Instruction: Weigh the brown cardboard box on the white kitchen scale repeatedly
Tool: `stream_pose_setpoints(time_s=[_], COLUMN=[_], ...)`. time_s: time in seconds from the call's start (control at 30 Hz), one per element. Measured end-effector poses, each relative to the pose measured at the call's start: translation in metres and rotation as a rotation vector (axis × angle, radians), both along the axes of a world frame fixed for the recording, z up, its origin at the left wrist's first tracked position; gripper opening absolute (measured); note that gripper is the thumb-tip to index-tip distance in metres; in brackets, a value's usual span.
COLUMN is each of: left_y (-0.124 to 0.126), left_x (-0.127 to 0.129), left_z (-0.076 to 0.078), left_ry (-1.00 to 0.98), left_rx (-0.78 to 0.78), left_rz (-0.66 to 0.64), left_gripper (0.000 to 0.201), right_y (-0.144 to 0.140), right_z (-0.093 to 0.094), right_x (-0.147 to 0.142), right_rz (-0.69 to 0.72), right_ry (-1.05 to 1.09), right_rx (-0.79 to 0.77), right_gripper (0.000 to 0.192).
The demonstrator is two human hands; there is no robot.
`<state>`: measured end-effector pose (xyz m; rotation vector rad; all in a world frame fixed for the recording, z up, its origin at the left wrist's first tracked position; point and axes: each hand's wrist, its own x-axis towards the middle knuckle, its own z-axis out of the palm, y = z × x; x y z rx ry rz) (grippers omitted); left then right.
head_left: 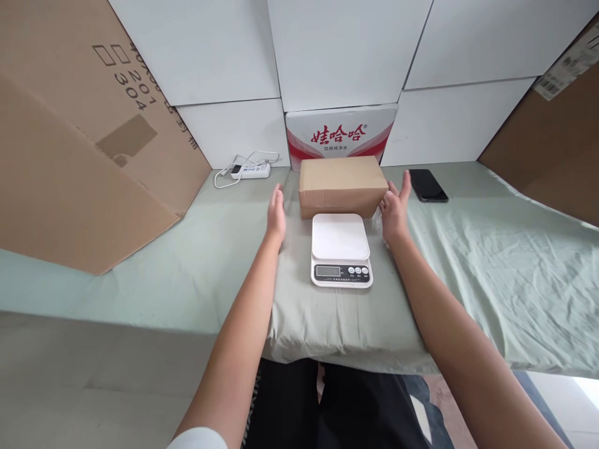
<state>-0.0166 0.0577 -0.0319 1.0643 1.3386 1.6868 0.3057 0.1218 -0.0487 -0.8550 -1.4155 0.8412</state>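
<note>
Head view shows both bare arms stretched forward over a table draped in a pale green cloth (491, 249). A left hand (276, 215) is spread flat, fingers straight and together, palm turned inward; it holds nothing and hangs near the left end of a brown box (342, 183), with a clear gap between them. A right hand (395, 212) is likewise spread, fingers extended upward, palm facing the box's right end; its fingertips lie just beside that end, and whether they touch the cardboard cannot be told. Neither hand grips anything.

That box lies flat on the cloth, toward the back of the table and between the two hands. Directly in front of it, touching or nearly so, sits a white scale (340, 249) with its display and buttons facing the person. Behind the box stands a red-and-white carton (341, 134) against white wall panels. A black phone (427, 185) lies on the cloth to the right of the right hand, and a white power strip (250, 169) with its cord lies at the back left. Large cardboard sheets (79, 143) lean at the left side.
</note>
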Motion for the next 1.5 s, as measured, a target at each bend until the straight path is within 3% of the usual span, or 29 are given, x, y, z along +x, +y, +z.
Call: stream_pose_setpoints(time_s=[0.17,0.37,0.53,0.63,0.77,0.87,1.03,1.2,1.5], left_y=[-0.004,-0.006,-0.006,-0.007,-0.009,-0.010,-0.013,-0.016,-0.033], left_x=[-0.020,0.004,0.018,0.021,0.023,0.024,0.024,0.025,0.030], left_z=[0.011,0.008,0.004,0.004,0.003,0.003,0.002,0.005,0.027], left_ry=[-0.099,-0.067,-0.065,-0.050,-0.038,-0.027,0.001,0.054,0.149], left_rx=[-0.063,-0.075,-0.108,-0.085,-0.049,-0.035,0.026,0.082,0.167], left_rz=[0.052,-0.135,-0.228,-0.253,-0.283,-0.285,-0.295,-0.260,-0.212], left_gripper=[0.093,0.090,0.087,0.086,0.082,0.081,0.081,0.087,0.095], right_y=[0.004,0.001,-0.001,-0.008,-0.017,-0.021,-0.025,-0.032,-0.051], right_z=[-0.001,-0.006,-0.009,-0.002,0.008,0.011,0.016,0.024,0.038], right_x=[0.021,0.010,0.001,-0.001,-0.007,-0.010,-0.012,-0.016,-0.019], right_rz=[-0.112,-0.031,0.032,0.094,0.050,0.039,0.065,0.042,0.034], right_ry=[0.186,0.115,0.067,-0.005,-0.063,-0.074,-0.087,-0.025,-0.043], right_rx=[-0.204,-0.249,-0.210,-0.149,-0.103,-0.075,-0.057,-0.029,0.045], right_gripper=[0.116,0.100,0.104,0.097,0.081,0.080,0.085,0.104,0.113])
